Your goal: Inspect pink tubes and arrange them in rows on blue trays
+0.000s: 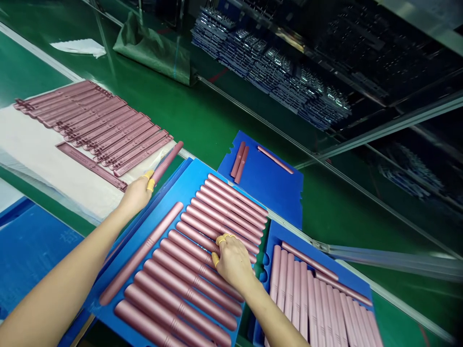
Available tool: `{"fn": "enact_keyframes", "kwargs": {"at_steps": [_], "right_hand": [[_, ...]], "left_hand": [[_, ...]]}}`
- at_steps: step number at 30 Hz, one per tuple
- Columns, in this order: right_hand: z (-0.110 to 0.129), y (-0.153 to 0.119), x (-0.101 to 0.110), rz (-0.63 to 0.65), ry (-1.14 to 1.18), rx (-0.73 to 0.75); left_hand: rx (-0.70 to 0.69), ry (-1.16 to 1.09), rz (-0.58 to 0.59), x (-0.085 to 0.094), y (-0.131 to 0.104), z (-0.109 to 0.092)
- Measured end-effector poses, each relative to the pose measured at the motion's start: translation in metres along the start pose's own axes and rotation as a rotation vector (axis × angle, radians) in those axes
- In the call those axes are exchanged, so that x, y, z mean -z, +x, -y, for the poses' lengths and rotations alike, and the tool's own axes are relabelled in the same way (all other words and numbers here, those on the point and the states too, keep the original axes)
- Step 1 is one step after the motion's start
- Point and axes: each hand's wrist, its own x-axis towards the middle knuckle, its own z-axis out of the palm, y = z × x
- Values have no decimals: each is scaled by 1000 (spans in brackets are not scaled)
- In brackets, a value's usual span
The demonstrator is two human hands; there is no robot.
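Observation:
My left hand [139,192], with yellow covers on its fingertips, is closed round the lower end of a pink bar [167,164] above the left edge of a blue tray [191,180]. My right hand [233,258] rests over the row of pink bars [213,217] in that tray, its covered fingers bent onto one bar near the middle. Whether it grips that bar is hidden. One separate bar [141,254] lies at a slant along the tray's left side.
Pink slotted parts [104,120] lie on white sheets [21,140] at the left. Another blue tray [361,284] of bars stands at the right. Behind is a blue board [271,188] with several bars. Stacked blue racks [267,67] stand beyond a metal rail.

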Motion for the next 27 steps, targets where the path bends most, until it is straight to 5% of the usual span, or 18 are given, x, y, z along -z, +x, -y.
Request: {"fn": "enact_keyframes", "kwargs": {"at_steps": [8,12,17,22,24,27], "right_hand": [[-5,-1,-3,-44,67,59],[-11,-3,-4,-102,155,101],[-21,-20,20,-144,461,27],[-7,-64,65,90,1233,-30],[4,-83,73,165,1487,-65],[14,-110,70,204,1668,-87]], "left_hand": [[-128,-162,25,-44,-39,-4],[-135,-93,-18,-48,-40,-15],[-171,-76,-51,-40,-39,-23],[-184,-233,-129,-14,-64,-55],[-214,-550,-28,6,-88,-80],[-221,-1071,270,34,-128,-117]]}}
